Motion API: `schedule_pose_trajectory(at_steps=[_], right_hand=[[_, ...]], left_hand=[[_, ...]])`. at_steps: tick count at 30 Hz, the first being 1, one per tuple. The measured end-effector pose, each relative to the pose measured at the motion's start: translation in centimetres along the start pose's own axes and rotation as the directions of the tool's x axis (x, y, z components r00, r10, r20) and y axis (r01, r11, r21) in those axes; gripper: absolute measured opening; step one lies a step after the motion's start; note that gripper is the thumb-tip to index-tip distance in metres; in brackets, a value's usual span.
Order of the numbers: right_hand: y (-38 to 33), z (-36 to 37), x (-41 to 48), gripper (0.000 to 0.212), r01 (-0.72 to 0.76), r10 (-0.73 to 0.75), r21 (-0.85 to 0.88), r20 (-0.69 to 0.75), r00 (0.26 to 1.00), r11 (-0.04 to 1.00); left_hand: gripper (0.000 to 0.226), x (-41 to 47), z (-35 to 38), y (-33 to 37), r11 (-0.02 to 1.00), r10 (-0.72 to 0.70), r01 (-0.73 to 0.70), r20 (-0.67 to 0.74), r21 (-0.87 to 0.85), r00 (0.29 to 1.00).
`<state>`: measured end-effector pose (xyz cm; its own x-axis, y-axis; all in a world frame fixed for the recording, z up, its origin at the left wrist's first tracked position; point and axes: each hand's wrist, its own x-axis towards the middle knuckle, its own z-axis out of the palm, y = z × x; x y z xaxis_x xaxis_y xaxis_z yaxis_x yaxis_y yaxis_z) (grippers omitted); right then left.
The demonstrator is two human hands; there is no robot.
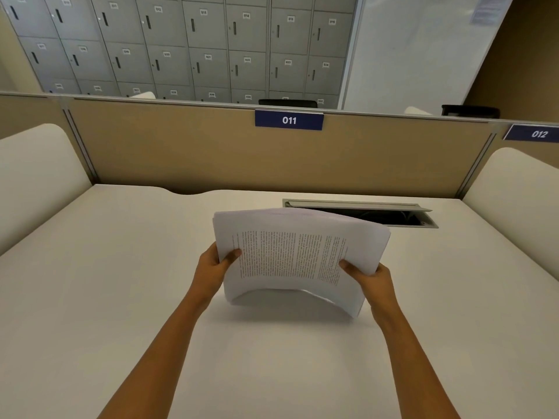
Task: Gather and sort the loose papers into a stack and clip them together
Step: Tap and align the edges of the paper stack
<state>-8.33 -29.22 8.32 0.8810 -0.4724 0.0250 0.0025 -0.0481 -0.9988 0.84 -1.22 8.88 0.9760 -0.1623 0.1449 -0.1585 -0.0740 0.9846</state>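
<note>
Hands (211, 270) (373, 281) at either side of stack (296, 258)

- sign 011 (289, 120): blue plate, white numerals "011", on the top edge of the tan partition (181, 146).
- sign 012 (535, 133): blue plate, "012", same top edge, far right.
- locker labels (246, 15): small white tags on grey doors. The upper row reads 012–016, the next row 021–024, and the lowest possibly 029, 030 (tags further left are blurred).
- papers (290, 258): printed lines, too small to read.
</note>
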Motion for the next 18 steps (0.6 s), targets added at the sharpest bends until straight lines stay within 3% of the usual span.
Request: schedule_pose_trajectory(at_steps=[5, 14, 18], right_hand=[[2.2, -0.1, 0.0, 0.031, -0.064, 0.066, -0.036, 0.05, 0.997, 0.997], [1.3, -0.4, 0.1, 0.032, -0.074, 0.075, -0.009, 0.074, 0.994, 0.997], [1.5, -0.8, -0.3, 0.046, -0.121, 0.115, 0.048, 0.116, 0.987, 0.991]], left_hand=[[0.027, -0.4, 0.0, -1.5, 0.996, -0.087, 0.087, 0.066, 0.002, 0.994], [0.028, 0.3, -0.3, -1.4, 0.992, -0.107, 0.104, 0.029, 0.073, 0.994], [0.028, 0.4, -1.0, -1.3, 0.983, -0.179, 0.179, 0.004, 0.032, 0.984]])
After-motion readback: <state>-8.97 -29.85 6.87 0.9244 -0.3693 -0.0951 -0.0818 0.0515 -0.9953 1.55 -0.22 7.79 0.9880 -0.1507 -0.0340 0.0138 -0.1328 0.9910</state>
